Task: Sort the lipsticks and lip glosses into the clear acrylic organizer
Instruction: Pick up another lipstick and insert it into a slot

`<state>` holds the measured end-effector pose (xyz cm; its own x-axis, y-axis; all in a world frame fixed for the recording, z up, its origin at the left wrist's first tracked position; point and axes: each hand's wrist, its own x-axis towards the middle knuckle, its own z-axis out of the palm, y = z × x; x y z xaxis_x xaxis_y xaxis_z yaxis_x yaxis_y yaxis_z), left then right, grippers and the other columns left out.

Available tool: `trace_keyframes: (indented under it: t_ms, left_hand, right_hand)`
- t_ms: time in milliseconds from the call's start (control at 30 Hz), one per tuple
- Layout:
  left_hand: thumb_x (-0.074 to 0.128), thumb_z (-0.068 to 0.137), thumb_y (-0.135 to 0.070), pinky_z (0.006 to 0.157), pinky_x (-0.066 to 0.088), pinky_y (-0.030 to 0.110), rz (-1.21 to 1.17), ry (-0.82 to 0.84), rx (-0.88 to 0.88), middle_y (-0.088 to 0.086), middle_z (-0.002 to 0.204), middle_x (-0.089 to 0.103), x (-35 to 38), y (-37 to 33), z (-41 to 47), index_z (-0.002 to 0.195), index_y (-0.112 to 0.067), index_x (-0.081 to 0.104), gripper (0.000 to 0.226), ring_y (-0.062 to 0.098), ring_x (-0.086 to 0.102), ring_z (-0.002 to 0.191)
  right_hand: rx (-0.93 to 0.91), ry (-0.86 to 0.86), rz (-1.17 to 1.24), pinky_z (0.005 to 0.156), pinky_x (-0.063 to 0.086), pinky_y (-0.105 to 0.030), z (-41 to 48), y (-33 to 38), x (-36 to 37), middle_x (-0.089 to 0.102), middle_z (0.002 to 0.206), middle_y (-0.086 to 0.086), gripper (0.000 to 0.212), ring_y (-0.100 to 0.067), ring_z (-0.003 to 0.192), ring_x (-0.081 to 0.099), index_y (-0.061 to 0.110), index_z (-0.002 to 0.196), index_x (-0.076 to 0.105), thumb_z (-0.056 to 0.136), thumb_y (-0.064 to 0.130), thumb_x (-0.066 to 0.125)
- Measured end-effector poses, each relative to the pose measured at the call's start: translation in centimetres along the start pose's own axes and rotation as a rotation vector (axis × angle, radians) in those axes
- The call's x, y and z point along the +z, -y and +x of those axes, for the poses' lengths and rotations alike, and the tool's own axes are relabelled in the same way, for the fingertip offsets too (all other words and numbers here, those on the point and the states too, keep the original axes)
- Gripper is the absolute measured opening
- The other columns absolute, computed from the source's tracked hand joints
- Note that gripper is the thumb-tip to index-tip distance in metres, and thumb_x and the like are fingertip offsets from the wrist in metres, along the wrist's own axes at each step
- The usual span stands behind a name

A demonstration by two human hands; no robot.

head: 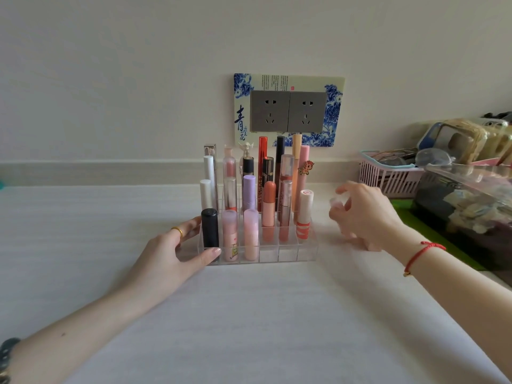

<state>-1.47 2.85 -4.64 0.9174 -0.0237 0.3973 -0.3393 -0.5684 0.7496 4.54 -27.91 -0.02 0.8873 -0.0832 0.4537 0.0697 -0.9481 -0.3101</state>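
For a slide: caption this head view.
Left hand holds the lipstick-filled acrylic organizer; right hand pinches a small pale item beside it.

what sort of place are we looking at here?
Most likely a home dressing table or bedroom counter: a clear acrylic organizer full of lipsticks, a decorated wall socket behind it, and a pink basket holding glasses to the right.

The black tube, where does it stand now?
The black tube stands in the front-left cell of the organizer in the head view, with a pink tube on its right and the left hand's thumb before it.
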Motion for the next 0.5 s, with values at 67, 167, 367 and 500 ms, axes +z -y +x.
trace_keyframes:
  t_ms: [67, 167, 367, 500]
  left_hand:
    - [0.072, 0.069, -0.038, 0.09, 0.035, 0.011, 0.006, -0.006, 0.004, -0.019, 0.12, 0.057, 0.0, 0.2, 0.0, 0.127, -0.028, 0.051, 0.062, -0.015, 0.046, 0.11]
    - [0.073, 0.07, -0.035, 0.093, 0.036, 0.014, 0.005, -0.002, 0.011, -0.02, 0.119, 0.059, 0.0, 0.3, 0.0, 0.127, -0.026, 0.052, 0.061, -0.018, 0.046, 0.109]
    - [0.072, 0.071, -0.036, 0.094, 0.036, 0.015, 0.018, 0.001, 0.022, -0.02, 0.12, 0.057, 0.0, 0.5, 0.1, 0.128, -0.025, 0.051, 0.062, -0.016, 0.045, 0.111]
    - [0.073, 0.071, -0.034, 0.096, 0.036, 0.018, 0.021, -0.012, 0.03, -0.016, 0.123, 0.057, 0.1, 0.5, 0.2, 0.128, -0.023, 0.051, 0.062, -0.009, 0.047, 0.114]
  right_hand:
    - [-0.025, -0.073, 0.108, 0.072, 0.049, -0.03, 0.4, 0.5, -1.3, 0.066, 0.094, -0.006, 0.04, -0.02, 0.083, 0.059, 0.014, 0.115, 0.057, 0.077, 0.024, 0.062]
    - [-0.117, -0.223, 0.246, 0.05, 0.038, -0.009, 0.6, 1.7, -3.7, 0.064, 0.077, 0.003, 0.029, -0.002, 0.061, 0.052, 0.014, 0.107, 0.061, 0.08, 0.022, 0.064]
    - [-0.257, -0.377, 0.599, 0.066, 0.055, -0.017, -0.9, 5.7, -7.7, 0.065, 0.076, 0.011, 0.024, -0.006, 0.065, 0.065, 0.023, 0.1, 0.062, 0.077, 0.02, 0.067]
    - [-0.308, -0.201, 0.751, 0.062, 0.051, -0.01, -2.6, 8.2, -7.4, 0.068, 0.079, 0.009, 0.026, 0.001, 0.067, 0.066, 0.019, 0.1, 0.061, 0.076, 0.015, 0.07]
